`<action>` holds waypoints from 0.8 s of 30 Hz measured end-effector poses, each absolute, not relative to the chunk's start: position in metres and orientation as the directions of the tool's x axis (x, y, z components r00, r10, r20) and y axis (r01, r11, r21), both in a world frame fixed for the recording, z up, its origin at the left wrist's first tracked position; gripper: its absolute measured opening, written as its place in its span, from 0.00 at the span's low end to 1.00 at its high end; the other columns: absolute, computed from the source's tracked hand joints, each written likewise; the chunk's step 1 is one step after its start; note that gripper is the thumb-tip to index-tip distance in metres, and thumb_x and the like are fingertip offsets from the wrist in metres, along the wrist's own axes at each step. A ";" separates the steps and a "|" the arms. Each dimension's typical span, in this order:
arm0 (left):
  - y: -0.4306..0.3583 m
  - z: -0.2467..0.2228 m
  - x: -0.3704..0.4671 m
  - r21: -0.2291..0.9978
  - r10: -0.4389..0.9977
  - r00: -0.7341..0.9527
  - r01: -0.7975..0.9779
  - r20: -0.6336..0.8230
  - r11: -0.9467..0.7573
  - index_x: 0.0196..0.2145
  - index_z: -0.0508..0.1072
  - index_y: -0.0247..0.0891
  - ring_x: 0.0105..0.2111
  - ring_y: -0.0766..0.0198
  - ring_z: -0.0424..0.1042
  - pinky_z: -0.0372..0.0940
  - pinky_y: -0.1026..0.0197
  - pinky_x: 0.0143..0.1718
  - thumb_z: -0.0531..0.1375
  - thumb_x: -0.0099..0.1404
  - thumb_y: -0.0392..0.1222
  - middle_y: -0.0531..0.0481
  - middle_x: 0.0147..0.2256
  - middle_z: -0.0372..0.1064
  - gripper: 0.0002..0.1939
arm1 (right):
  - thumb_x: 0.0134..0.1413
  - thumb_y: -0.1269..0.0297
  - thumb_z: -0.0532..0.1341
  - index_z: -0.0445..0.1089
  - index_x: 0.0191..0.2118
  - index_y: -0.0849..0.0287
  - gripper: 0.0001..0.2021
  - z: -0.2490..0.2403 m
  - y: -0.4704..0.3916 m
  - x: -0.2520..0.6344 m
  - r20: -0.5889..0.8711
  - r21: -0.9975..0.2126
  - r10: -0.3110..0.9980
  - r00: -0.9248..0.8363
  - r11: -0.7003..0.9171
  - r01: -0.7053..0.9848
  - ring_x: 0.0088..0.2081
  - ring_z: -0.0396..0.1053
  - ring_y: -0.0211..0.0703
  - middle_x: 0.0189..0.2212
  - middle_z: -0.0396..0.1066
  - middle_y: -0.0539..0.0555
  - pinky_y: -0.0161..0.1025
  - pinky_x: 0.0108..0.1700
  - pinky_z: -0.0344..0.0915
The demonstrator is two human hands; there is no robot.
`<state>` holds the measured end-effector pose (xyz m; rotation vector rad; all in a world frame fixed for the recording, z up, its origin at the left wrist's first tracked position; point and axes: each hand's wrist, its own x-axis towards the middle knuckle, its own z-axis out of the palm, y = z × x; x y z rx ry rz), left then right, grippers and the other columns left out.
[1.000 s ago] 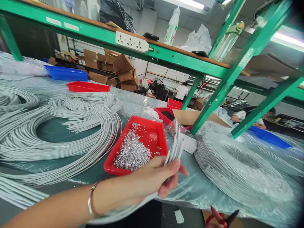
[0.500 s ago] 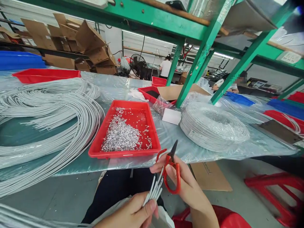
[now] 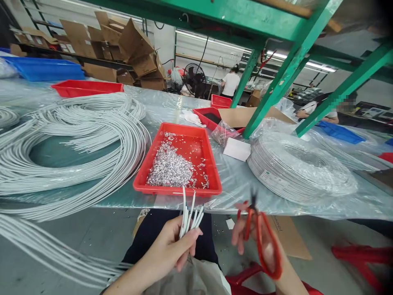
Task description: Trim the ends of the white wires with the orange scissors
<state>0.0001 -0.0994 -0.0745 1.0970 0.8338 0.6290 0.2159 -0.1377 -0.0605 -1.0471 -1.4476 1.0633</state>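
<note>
In the head view my left hand (image 3: 175, 241) is closed around a bundle of white cables (image 3: 192, 215), their cut ends pointing up at uneven heights. The rest of that bundle trails off to the lower left. To the right, my right hand (image 3: 254, 237) holds a pair of scissors (image 3: 260, 241) with red-orange handles, dark blades upward; motion blurs it somewhat. The scissors are apart from the cables. Just beyond my left hand, a red tray (image 3: 216, 180) sits at the table's near edge with a heap of small shiny metal pieces (image 3: 172, 166) in it.
Coiled white cables (image 3: 129, 151) cover the table's left side. A plastic-wrapped cable coil (image 3: 294, 168) lies on the right, beside a small white box (image 3: 236, 148). Green shelf posts (image 3: 285, 69) rise behind. A red stool (image 3: 365, 254) stands at lower right. Other people work in the background.
My right hand with the scissors has moved right, away from the cable bundle. My left hand has lifted the cable ends slightly, and the camera view has turned left.
</note>
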 end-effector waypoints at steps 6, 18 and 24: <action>-0.103 -0.071 -0.008 0.946 0.837 0.462 0.014 -0.293 0.323 0.23 0.61 0.38 0.11 0.76 0.41 0.40 0.69 0.13 0.58 0.57 0.51 0.64 0.13 0.49 0.15 | 0.44 0.59 0.65 0.63 0.54 0.54 0.28 -0.049 -0.167 0.210 -0.093 -0.898 0.975 -0.204 0.007 0.441 0.36 0.71 0.52 0.35 0.73 0.57 0.44 0.38 0.68; -0.106 -0.058 -0.017 0.967 0.789 0.570 0.040 -0.230 0.253 0.24 0.64 0.36 0.15 0.74 0.46 0.48 0.68 0.19 0.56 0.61 0.46 0.61 0.16 0.50 0.12 | 0.54 0.60 0.57 0.58 0.57 0.54 0.24 -0.043 -0.164 0.208 -0.129 -0.785 0.928 -0.350 0.120 0.608 0.37 0.71 0.52 0.40 0.72 0.60 0.44 0.36 0.70; -0.105 -0.059 -0.021 0.963 0.736 0.644 0.002 -0.207 0.269 0.26 0.64 0.36 0.13 0.76 0.46 0.46 0.68 0.17 0.54 0.62 0.50 0.61 0.16 0.53 0.15 | 0.57 0.61 0.55 0.54 0.59 0.55 0.24 -0.040 -0.165 0.212 -0.190 -0.835 0.881 -0.433 0.087 0.544 0.46 0.68 0.51 0.46 0.68 0.61 0.45 0.45 0.66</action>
